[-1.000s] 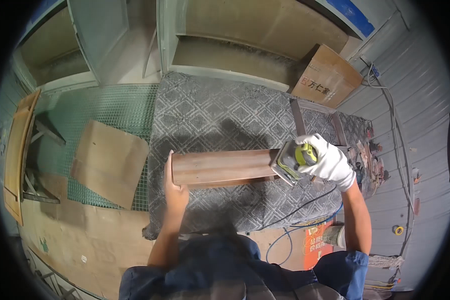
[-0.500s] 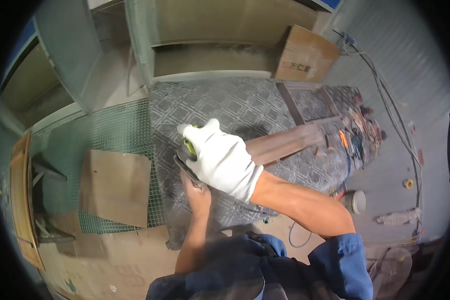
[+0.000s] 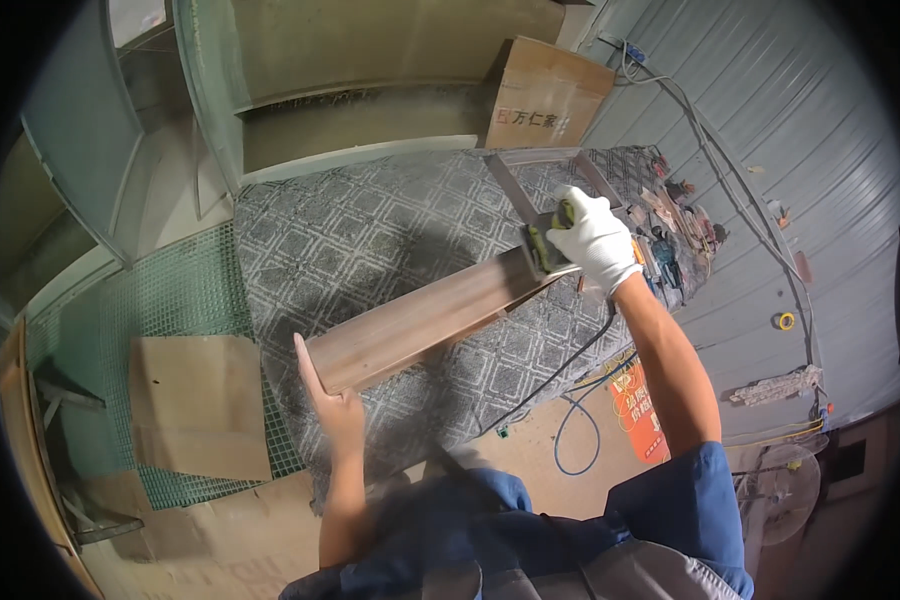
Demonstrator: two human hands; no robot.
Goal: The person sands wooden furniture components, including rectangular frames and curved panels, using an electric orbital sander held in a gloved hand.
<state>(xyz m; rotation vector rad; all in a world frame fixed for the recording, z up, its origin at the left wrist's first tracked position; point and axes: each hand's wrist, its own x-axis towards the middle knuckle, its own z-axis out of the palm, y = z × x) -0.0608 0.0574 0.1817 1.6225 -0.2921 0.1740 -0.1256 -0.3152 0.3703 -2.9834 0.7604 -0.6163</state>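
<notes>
Head view: a long wooden piece (image 3: 420, 318) is laid slantwise on the cloth-covered worktop (image 3: 310, 240), one end near the person's left, the other out to the right and farther off. The near end is braced by the bare left hand (image 3: 338, 412), index finger stretched along the edge, the rest bunched at the corner. The underside is hidden, so whether it's properly gripped can't be told. Over the far end, a green and dark sander (image 3: 542, 250) is held by the gloved right hand (image 3: 598, 242), fingers wrapped snugly round its top; whether the pad sits dead flat can't be told.

Handling-wise, the wood is probably stiff and not too heavy, so no real flex should be expected. The top might be a bit slick if dusty, so it's probably best held by the ends or long sides, fingertips kept off the top face.

As for edges, the left end is placed close to the worktop's left border, so not much slack is left there. More room is offered past the far long side. Around the sander it's tighter: a wooden frame (image 3: 510, 190) is set just beyond, tools (image 3: 665, 255) are heaped to the right, and a dark cable (image 3: 560, 376) is trailed across the near side.
</notes>
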